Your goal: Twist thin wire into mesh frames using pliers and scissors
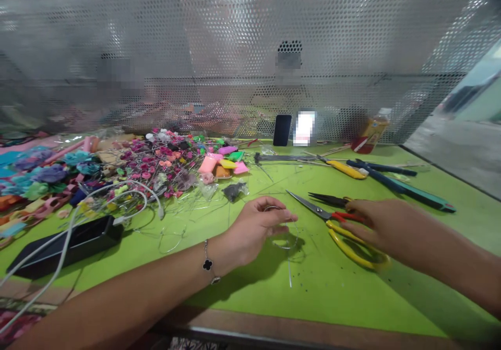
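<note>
Pinches a thin wire loop point(285, 246) in the left hand point(254, 230), just above the bench point(321, 298); rests the right hand point(376, 222), fingers loose, on the yellow scissors point(354, 252). Seemingly early: loop bare, flower heap point(156, 167) well apart.

Lime-green tabletop point(242, 308): matt, smooth sheet, speckled with dark bits; front edge brown, wood-like.
Grey perforated screen point(235, 36): metal, dull sheen.
Thin bare wire loop point(282, 241) in the left hand point(254, 230): metal, bright, fine.
Yellow-handled scissors point(332, 218): glossy plastic grips; 2 smooth grey steel blades.
Slim black box point(74, 243): glossy plastic shell.
White cable point(58, 253): matt, rubbery.
Wrist bracelet point(207, 264): fine metal chain, 1 glossy black clover charm.
Heap of small coloured flowers point(152, 167): soft, cloth-like, on wire stems.
</note>
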Demonstrator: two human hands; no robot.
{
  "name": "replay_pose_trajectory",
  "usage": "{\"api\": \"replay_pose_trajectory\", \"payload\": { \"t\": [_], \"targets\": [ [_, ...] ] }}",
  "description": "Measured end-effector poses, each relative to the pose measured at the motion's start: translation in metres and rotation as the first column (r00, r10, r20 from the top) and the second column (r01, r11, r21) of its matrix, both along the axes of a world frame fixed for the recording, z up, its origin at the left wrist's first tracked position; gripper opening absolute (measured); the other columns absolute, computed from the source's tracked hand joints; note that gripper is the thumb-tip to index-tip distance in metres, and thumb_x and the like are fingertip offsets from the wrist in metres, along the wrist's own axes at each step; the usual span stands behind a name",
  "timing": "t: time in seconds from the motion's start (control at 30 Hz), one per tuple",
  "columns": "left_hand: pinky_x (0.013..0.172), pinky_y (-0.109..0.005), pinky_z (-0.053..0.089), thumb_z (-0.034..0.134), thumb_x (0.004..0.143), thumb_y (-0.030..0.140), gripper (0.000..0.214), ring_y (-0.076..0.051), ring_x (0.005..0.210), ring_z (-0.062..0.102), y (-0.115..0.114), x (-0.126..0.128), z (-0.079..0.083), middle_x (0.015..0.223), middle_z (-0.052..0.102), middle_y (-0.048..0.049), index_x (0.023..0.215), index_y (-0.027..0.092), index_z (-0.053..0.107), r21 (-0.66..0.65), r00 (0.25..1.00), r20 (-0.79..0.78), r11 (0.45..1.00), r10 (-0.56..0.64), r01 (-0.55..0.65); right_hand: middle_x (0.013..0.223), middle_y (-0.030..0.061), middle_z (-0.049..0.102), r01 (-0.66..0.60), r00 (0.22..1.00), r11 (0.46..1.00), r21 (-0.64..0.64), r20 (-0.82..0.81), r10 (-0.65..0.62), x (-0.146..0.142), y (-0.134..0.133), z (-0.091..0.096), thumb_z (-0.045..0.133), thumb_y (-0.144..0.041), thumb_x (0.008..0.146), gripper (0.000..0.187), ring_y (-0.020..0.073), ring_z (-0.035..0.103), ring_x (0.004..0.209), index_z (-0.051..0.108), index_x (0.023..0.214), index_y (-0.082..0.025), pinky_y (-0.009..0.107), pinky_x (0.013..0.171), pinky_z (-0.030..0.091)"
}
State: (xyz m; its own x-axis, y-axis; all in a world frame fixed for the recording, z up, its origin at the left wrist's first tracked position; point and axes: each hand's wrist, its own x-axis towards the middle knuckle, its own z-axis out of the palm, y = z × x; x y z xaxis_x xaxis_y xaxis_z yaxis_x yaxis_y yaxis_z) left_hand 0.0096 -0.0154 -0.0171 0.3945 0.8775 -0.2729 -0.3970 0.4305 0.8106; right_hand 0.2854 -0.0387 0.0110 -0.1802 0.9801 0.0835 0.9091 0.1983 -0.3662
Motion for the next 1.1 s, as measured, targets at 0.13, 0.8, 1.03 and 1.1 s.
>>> {"api": "replay_pose_trajectory", "payload": {
  "t": [0.13, 0.8, 1.03, 1.1],
  "targets": [
    [0.07, -0.029, 0.047, 0.097, 0.065, 0.017, 0.028, -0.015, 0.073, 0.068, -0.002, 0.001, 0.002, 0.079, 0.074, -0.0041, 0.076, 0.017, 0.071, 0.073, 0.998, -0.056, 0.997, 0.023, -0.019, 0.1, 0.0107, 0.08, -0.086, 0.921, 0.995, -0.043, -0.385, 0.063, -0.047, -0.003, 0.013, 0.068, -0.06, 0.089, 0.04, 0.0288, 0.074, 0.082, 0.076, 0.106, -0.025, 0.043, 0.074, 0.059],
    [0.068, -0.028, 0.047, 0.089, 0.072, 0.028, 0.017, -0.017, 0.075, 0.067, 0.017, -0.012, 0.012, 0.085, 0.079, -0.0099, 0.084, 0.017, 0.084, 0.217, 0.953, -0.27, 0.956, -0.135, 0.197, 0.065, 0.0001, 0.067, -0.166, 0.667, 0.963, -0.214, -0.744, -0.051, -0.077, 0.007, -0.003, 0.079, -0.053, 0.082, 0.034, 0.0171, 0.062, 0.061, 0.067, 0.079, -0.021, 0.032, 0.062, 0.051],
    [0.057, -0.027, 0.041, 0.081, 0.078, 0.031, 0.013, -0.014, 0.058, 0.057, 0.02, -0.017, 0.018, 0.071, 0.075, -0.0041, 0.079, 0.019, 0.084, 0.38, 0.778, -0.614, 0.813, -0.133, 0.44, 0.072, 0.0005, 0.066, -0.229, 0.743, 0.953, -0.196, -0.669, 0.041, -0.077, 0.003, -0.003, 0.072, -0.044, 0.087, 0.024, 0.0167, 0.057, 0.066, 0.067, 0.082, -0.022, 0.03, 0.061, 0.045],
    [0.056, -0.026, 0.041, 0.079, 0.08, 0.03, 0.014, -0.014, 0.059, 0.057, 0.019, -0.018, 0.021, 0.07, 0.074, -0.0036, 0.079, 0.018, 0.084, 0.389, 0.748, -0.653, 0.793, -0.122, 0.469, 0.073, 0.0005, 0.066, -0.244, 0.749, 0.95, -0.197, -0.66, 0.056, -0.078, 0.002, -0.002, 0.073, -0.044, 0.087, 0.024, 0.0166, 0.056, 0.066, 0.067, 0.082, -0.021, 0.03, 0.061, 0.043]
  ]
}}
